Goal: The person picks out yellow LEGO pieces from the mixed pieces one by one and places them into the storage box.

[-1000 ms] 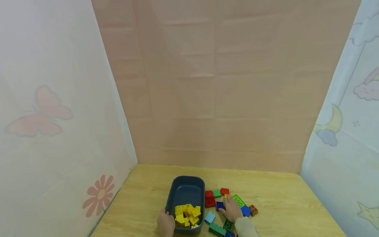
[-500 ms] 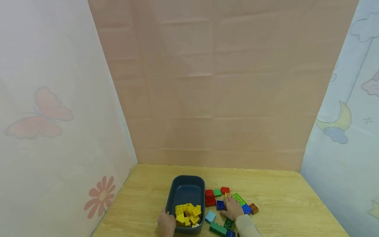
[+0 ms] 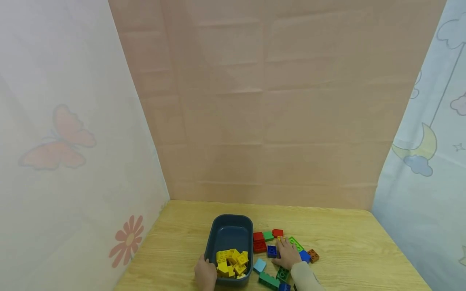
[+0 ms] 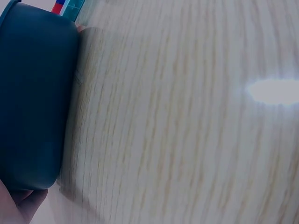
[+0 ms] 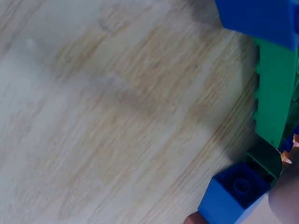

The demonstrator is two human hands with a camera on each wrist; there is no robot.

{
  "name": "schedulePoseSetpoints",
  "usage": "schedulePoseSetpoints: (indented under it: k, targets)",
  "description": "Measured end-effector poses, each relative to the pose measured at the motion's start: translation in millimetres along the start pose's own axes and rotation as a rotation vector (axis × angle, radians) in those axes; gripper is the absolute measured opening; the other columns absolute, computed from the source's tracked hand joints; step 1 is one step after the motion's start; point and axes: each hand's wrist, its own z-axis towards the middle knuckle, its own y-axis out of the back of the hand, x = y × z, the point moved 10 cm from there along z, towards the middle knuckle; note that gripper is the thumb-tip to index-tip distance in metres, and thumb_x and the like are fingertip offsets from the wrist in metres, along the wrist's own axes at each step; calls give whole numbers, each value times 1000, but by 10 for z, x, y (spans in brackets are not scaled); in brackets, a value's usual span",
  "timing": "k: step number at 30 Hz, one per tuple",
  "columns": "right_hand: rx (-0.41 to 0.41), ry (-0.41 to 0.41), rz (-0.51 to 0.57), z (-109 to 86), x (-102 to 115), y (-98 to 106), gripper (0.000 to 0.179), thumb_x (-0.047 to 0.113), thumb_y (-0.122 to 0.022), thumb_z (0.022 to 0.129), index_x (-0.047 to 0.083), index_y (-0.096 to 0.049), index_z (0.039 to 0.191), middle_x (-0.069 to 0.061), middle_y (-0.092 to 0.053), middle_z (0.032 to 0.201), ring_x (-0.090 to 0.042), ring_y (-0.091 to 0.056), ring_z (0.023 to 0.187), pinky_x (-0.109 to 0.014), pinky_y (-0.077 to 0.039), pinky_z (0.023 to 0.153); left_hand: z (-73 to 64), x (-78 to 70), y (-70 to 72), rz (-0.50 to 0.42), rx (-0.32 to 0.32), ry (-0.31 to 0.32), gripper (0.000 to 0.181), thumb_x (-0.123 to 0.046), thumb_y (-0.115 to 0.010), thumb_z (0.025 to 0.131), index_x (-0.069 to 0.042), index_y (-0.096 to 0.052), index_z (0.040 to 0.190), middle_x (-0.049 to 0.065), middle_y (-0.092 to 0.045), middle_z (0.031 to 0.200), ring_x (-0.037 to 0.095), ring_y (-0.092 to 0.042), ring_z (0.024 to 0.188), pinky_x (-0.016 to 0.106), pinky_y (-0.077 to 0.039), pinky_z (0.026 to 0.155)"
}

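A dark blue plastic bin [image 3: 232,235] stands on the table with several yellow toy bricks [image 3: 233,262] heaped at its near end. My left hand [image 3: 205,273] holds its left rim near the front; in the left wrist view, fingers [image 4: 32,205] show at the bin's corner. To the right, my right hand [image 3: 288,255] lies over the loose bricks, fingers stretched forward. Its fingertips are right at a yellow brick [image 3: 280,238], mostly hidden by them. A dark blue brick [image 3: 271,251] lies just left of that hand, and a light green brick [image 3: 295,244] beyond it.
Red bricks [image 3: 259,245], a light blue brick [image 3: 259,265], a long green brick [image 3: 269,280], a blue brick [image 3: 304,256] and an orange-brown brick [image 3: 313,255] lie around the right hand. White printed sheets [image 3: 73,194] line both sides, with a tan backdrop [image 3: 262,121] behind.
The head view has shifted slightly. Both hands keep almost the same places, at the bin rim and over the bricks.
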Motion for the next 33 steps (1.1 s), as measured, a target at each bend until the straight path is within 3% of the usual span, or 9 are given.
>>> schedulePoseSetpoints:
  k: [6,10,13,16,18,20,24,33]
  targets:
    - [-10,-5,-1,8,21,26,72,37,-69,73,-8,-44,124,-31,-38,128,-50,-27,120,-65,-20,91,8,-2,13,-18,-15,-7,27,7,-49,81,12,-54,107,28,-59,97,42,-57,87,50,-46,71]
    - [-80,39,1,5,83,104,41,26,-70,75,-5,-55,98,-22,-53,104,-47,-42,107,-61,-27,90,5,3,12,-20,-23,-10,26,7,-48,82,12,-55,106,28,-59,96,41,-57,86,50,-46,70]
    - [-132,71,-9,0,123,145,23,17,-71,74,5,-52,80,-8,-51,80,-34,-52,85,-52,-37,85,5,6,13,-18,-24,-10,25,6,-48,82,12,-55,105,28,-60,94,41,-58,84,50,-46,69]
    - [-161,83,-21,6,129,154,21,10,-71,73,7,-50,76,-2,-45,72,-22,-48,69,-39,-43,68,26,25,-18,-26,-19,-14,24,7,-49,82,11,-55,104,27,-60,94,41,-58,84,50,-46,69]
    - [-168,85,-14,24,125,145,18,3,-69,73,5,-51,74,-2,-45,69,-19,-46,65,-34,-41,56,44,45,-46,-33,-16,-16,25,7,-49,81,11,-56,105,27,-60,93,41,-58,84,50,-46,68]
    - [-170,89,4,34,133,150,15,-5,-65,73,4,-53,71,-2,-46,66,-17,-47,61,-31,-39,51,48,49,-52,-34,-11,-14,25,6,-49,82,10,-56,105,26,-60,92,41,-58,83,50,-46,68]
    - [-174,91,20,46,157,160,22,-16,-56,71,5,-56,65,-1,-47,60,-14,-48,55,-27,-38,47,58,64,-77,-29,8,1,26,6,-49,82,10,-55,107,27,-60,94,41,-58,84,50,-46,68]
    - [-123,92,29,61,202,120,27,-18,-54,70,8,-53,60,1,-45,58,-13,-46,55,-28,-35,49,82,124,-134,-7,32,54,31,5,-48,83,10,-52,113,28,-57,103,41,-55,91,50,-45,73]
